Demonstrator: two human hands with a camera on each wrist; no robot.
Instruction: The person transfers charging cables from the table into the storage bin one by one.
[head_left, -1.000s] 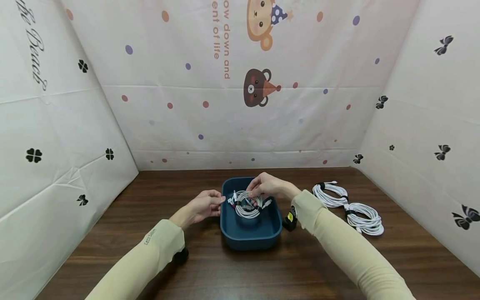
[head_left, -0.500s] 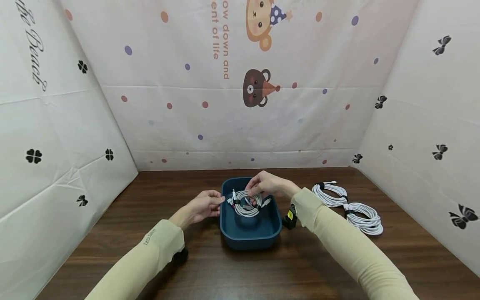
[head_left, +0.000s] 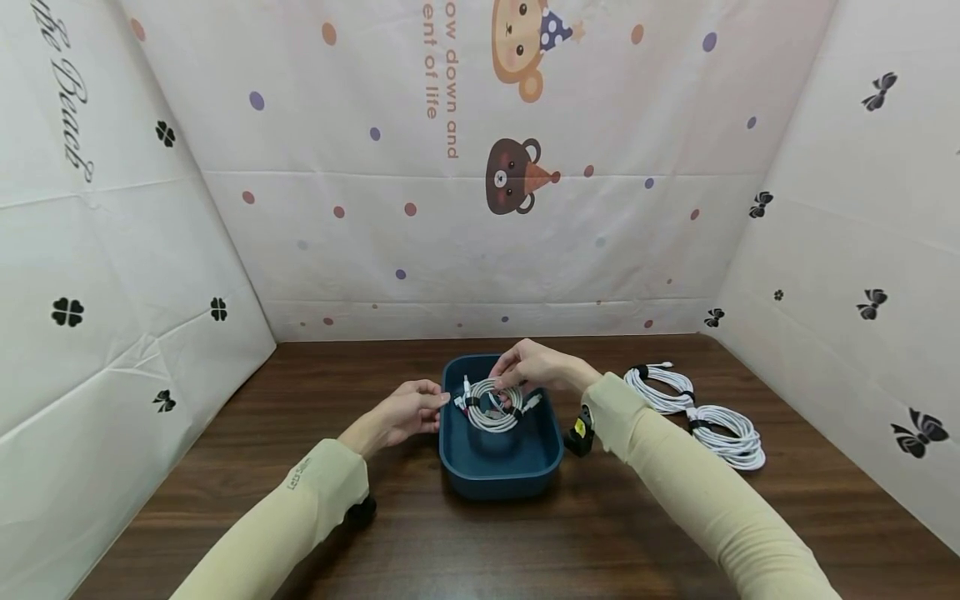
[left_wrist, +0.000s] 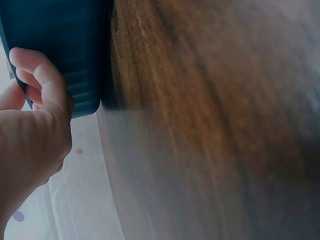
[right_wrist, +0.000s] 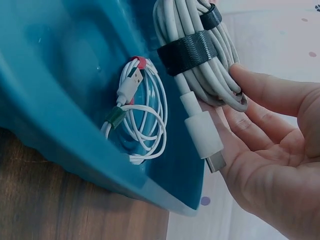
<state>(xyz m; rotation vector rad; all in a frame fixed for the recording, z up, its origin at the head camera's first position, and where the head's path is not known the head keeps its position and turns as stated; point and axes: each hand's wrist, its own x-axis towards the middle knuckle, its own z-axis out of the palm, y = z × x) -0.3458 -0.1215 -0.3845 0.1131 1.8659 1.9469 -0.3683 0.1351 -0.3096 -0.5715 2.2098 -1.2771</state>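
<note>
Our grey-white cable coil [right_wrist: 210,72] hung over the open mouth of the blue box [head_left: 501,483], and our right hand [right_wrist: 277,150] held its edge, thumb and fingers narrowed round the loops. Dark bands [right_wrist: 187,52] wrapped the coil, so we judged one edge grip enough – the loops should hang together rather than spill. Its pale connector [right_wrist: 205,135] dangled free in front of our palm. We could not tell whether the coil touched the box.

Below those fingers, inside the box, lay a thinner white cable [right_wrist: 164,107], its red and green ties apparently there to tame it too. Across from them, our left hand [head_left: 403,417] pinched the rim between thumb and fingers – probably to steady the box. Out to the right of the right fingers, one white coil [head_left: 660,402] and another white coil [head_left: 738,450] sat close together on the brown table [head_left: 420,542], likewise strapped.
</note>
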